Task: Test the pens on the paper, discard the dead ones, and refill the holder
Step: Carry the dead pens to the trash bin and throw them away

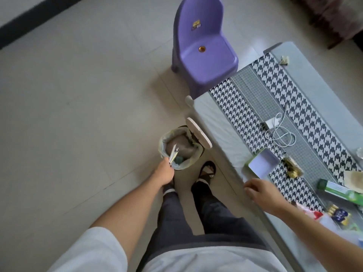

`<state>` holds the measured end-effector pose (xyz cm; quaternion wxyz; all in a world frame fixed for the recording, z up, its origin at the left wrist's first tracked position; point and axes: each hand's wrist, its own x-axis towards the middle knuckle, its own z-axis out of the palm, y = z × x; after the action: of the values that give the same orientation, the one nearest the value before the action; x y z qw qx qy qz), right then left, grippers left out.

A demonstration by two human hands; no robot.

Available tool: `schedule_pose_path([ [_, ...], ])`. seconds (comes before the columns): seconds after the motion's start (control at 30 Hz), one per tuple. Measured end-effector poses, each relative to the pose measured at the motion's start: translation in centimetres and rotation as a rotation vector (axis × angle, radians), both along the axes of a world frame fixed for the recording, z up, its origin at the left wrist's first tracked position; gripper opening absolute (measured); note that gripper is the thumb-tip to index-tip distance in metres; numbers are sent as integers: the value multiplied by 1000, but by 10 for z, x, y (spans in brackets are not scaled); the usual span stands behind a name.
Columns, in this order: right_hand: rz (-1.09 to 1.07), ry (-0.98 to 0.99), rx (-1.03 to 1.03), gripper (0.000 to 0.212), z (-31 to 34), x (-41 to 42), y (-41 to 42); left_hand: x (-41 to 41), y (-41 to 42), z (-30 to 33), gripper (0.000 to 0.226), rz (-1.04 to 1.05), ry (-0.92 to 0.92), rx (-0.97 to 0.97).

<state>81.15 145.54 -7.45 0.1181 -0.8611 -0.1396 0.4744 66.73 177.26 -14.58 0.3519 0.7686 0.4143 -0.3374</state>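
Note:
My left hand (164, 172) grips a small bunch of pens (173, 154), their tips pointing up over the open mouth of a small bin (163, 145) lined with a pale bag. The bin stands on the floor with its white lid (198, 132) tipped up against the table side. My right hand (259, 190) rests on the table's near edge (238, 174) with fingers loosely bent, holding nothing. Neither the paper nor the pen holder can be made out.
A purple child's chair (204, 48) stands beyond the bin. On the table lie a houndstooth runner (247, 122), a white charger with cable (279, 130), a green-edged box (263, 163), a green carton (341, 191) and a battery pack (338, 214). My sandalled feet (208, 170) are beside the bin.

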Motion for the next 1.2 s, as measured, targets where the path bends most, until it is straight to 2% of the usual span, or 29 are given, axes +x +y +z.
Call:
schedule_pose_path([
  [0.2,-95,57,-57,16,-25,-22,-10,30,9,-67,28,-24,39,-13],
  [0.33,-158,64,-55,19,-31,-41,-18,40,11,-93,63,33,64,-69],
  [0.4,-165,62,-56,19,-30,-44,-19,40,14,-95,71,51,75,-99],
  [0.73,-298,19,-37,12,1,-66,14,-28,39,-27,49,-223,63,-130],
  [0.97,-663,-41,39,11,17,-148,11,-74,68,19,28,-478,76,-110],
  [1.2,-1057,-27,-21,11,31,-273,-39,-76,74,72,24,-786,54,-29],
])
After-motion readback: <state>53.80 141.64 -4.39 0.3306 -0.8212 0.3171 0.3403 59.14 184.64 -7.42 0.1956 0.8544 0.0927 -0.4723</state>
